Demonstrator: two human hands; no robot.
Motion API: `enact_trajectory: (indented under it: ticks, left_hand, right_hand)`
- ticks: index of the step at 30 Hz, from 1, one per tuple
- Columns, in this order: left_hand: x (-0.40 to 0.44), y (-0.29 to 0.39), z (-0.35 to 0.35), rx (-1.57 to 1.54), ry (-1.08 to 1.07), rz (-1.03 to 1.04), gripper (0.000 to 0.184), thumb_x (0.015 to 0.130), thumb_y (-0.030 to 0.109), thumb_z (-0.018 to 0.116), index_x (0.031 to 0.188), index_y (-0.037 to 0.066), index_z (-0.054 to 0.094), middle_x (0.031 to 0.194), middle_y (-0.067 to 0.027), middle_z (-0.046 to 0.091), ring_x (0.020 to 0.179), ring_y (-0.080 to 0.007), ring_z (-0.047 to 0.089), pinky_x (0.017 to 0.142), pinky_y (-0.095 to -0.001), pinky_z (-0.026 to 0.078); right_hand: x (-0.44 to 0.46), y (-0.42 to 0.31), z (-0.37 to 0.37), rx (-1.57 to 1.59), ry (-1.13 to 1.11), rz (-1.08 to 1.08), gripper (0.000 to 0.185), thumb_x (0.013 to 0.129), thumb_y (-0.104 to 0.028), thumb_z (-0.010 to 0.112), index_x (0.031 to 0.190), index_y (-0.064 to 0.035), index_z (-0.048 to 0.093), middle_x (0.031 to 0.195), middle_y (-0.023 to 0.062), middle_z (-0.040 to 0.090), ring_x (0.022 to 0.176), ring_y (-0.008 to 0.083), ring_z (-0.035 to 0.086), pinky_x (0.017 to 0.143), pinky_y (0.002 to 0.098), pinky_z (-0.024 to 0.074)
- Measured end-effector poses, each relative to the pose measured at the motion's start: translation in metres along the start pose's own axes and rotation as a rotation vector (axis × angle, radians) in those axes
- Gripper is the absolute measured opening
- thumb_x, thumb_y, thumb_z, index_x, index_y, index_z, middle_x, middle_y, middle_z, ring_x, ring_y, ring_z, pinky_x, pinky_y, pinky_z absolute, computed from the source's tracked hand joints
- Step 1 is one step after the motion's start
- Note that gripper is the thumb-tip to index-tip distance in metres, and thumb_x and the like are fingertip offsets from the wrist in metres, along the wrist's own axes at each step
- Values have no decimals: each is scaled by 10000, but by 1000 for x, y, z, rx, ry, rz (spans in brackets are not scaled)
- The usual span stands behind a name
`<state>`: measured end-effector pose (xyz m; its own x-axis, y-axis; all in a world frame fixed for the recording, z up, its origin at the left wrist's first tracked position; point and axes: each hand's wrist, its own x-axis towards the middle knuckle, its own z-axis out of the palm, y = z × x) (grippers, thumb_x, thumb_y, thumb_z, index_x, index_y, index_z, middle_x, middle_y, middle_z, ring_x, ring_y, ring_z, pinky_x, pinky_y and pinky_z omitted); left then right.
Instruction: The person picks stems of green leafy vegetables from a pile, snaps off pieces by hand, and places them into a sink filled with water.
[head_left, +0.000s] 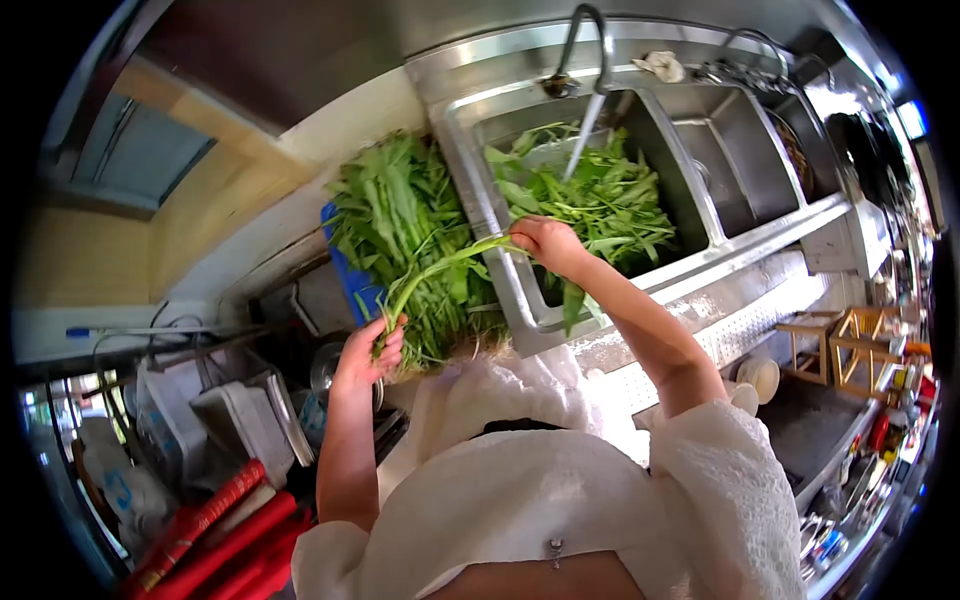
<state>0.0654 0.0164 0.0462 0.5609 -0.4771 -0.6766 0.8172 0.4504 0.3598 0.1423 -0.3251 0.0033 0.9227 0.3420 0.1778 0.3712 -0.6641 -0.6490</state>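
Note:
A long green stalk of leafy greens (440, 266), which looks like water spinach, stretches between my two hands. My left hand (370, 352) is closed around its lower end, left of the sink. At the sink's near left rim, my right hand (548, 245) grips the other end, with leaves hanging below it. Under the stalk lies a thick pile of the same greens (400, 205), partly over a blue crate (350, 265). More loose greens (610, 190) fill the left basin of the steel sink (500, 290), where water runs from the faucet (590, 85) onto them.
To the right are further sink basins (705, 150), and a crumpled cloth (660, 66) lies on the back ledge. White plastic containers (240, 425) and red packages (215, 520) are at lower left. Wooden stools (860, 345) and white cups (757, 378) stand at right.

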Motion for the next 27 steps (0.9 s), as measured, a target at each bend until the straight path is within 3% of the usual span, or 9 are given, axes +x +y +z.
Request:
enact_trajectory:
  ticks: [4, 6, 8, 10, 12, 14, 22, 24, 27]
  left_hand:
    - [17, -7, 27, 116, -80, -26, 266, 896, 228, 384, 990, -9, 460, 599, 5, 375, 420, -66, 296, 358, -200, 228]
    - [32, -12, 43, 142, -101, -40, 272, 898, 237, 386, 984, -11, 460, 606, 6, 384, 435, -68, 314, 359, -201, 242]
    - [35, -9, 62, 169, -52, -3, 280, 899, 246, 391, 977, -11, 469, 609, 5, 391, 440, -66, 328, 363, -197, 251]
    - [38, -2, 60, 195, -68, -11, 282, 898, 251, 394, 970, -9, 476, 607, 8, 395, 444, -63, 338, 366, -195, 257]
    - [38, -2, 64, 221, -85, -28, 285, 898, 256, 397, 964, -8, 483, 605, 11, 400, 449, -60, 349, 370, -193, 263]
    - [35, -2, 74, 307, -30, -22, 284, 899, 259, 395, 947, 1, 502, 591, 20, 406, 458, -54, 366, 369, -189, 263]
    - [37, -6, 87, 415, -5, 50, 279, 901, 265, 397, 924, 18, 524, 580, 29, 423, 464, -50, 385, 370, -182, 261]
    - [31, -5, 82, 426, -3, 47, 278, 900, 265, 400, 920, 19, 528, 579, 31, 423, 465, -50, 387, 371, -182, 261]
    - [35, -3, 81, 474, 44, 49, 277, 898, 263, 409, 911, 19, 539, 570, 33, 416, 467, -48, 382, 370, -184, 257]
  right_hand:
    - [8, 22, -3, 613, -2, 325, 174, 843, -186, 517, 891, -24, 554, 829, 37, 588, 715, 134, 529, 639, 280, 432]
    - [17, 15, -13, 1024, 185, 803, 181, 853, -174, 497, 867, -6, 562, 805, 7, 583, 722, 109, 526, 641, 283, 435]
    - [19, 37, -9, 1015, 207, 760, 171, 850, -178, 492, 880, -31, 573, 817, 26, 596, 644, 122, 542, 604, 275, 442]
    - [19, 43, -16, 363, 119, 538, 184, 846, -195, 494, 924, -48, 570, 869, 47, 603, 574, 164, 553, 541, 267, 447]
    - [14, 41, -22, 231, 84, 514, 152, 832, -176, 480, 925, -80, 551, 854, 82, 607, 572, 213, 580, 503, 293, 451]
    - [12, 30, -26, -643, 8, 173, 115, 815, -142, 457, 889, -93, 531, 785, 98, 608, 652, 225, 607, 534, 337, 463]
    - [23, 106, -45, -173, 209, 868, 246, 817, -189, 440, 1043, -150, 530, 916, 129, 601, 836, 292, 580, 712, 394, 463]
    - [20, 94, -57, -365, 86, 858, 232, 817, -220, 442, 1012, -147, 545, 1024, 115, 570, 922, 276, 552, 761, 376, 448]
    - [26, 67, -51, -417, 383, 256, 251, 802, -119, 463, 1035, -120, 555, 990, 119, 579, 931, 297, 531, 797, 348, 427]
